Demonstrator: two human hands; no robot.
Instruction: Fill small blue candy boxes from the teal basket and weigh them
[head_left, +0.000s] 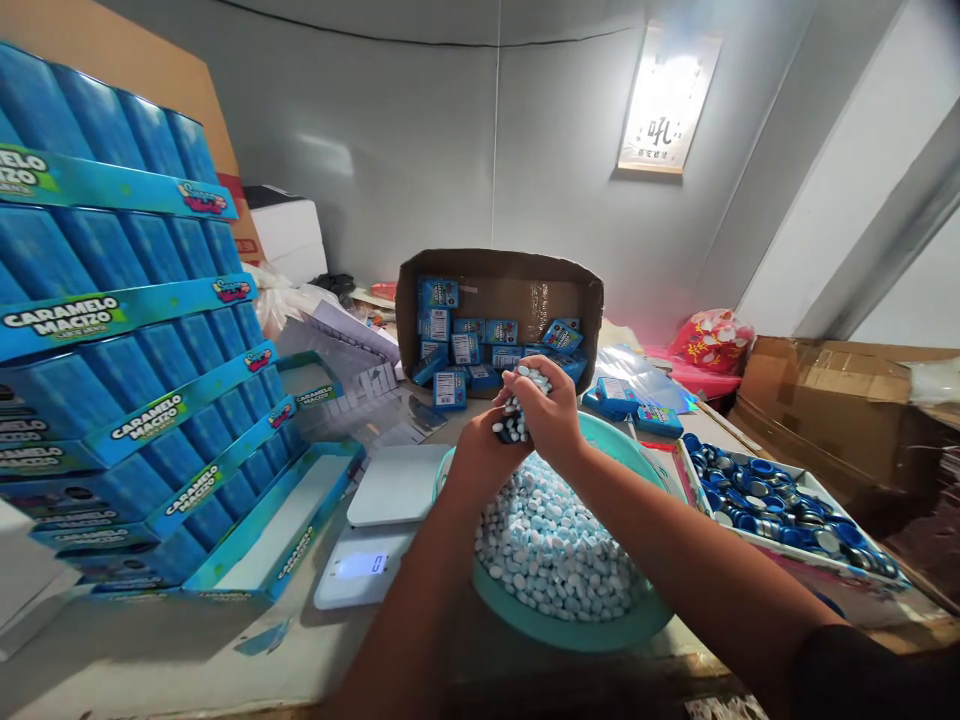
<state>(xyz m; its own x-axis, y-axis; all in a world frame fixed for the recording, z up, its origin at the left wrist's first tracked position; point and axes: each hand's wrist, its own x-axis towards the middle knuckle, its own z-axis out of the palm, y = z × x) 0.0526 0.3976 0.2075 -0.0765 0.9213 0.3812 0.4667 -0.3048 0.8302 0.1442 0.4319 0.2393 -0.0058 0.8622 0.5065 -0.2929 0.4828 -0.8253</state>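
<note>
Over the far part of a teal basin (574, 640), my two hands meet close together. My right hand (556, 408) is curled round a heap of small pale candies (532, 376). Just below and left of it, my left hand (487, 440) is closed round a small dark container (513, 434), mostly hidden by the fingers. Several candies show at its mouth, between the hands. Loose white and pale blue candies (555, 540) fill the basin beneath my forearms.
Left of the basin stands a white scale (352, 568) reading 0. Stacked blue cartons (150, 420) rise at far left beside an open tray (262, 530). Behind is a cardboard box (502, 275) of small blue packs. A box of blue lids (780, 510) sits right.
</note>
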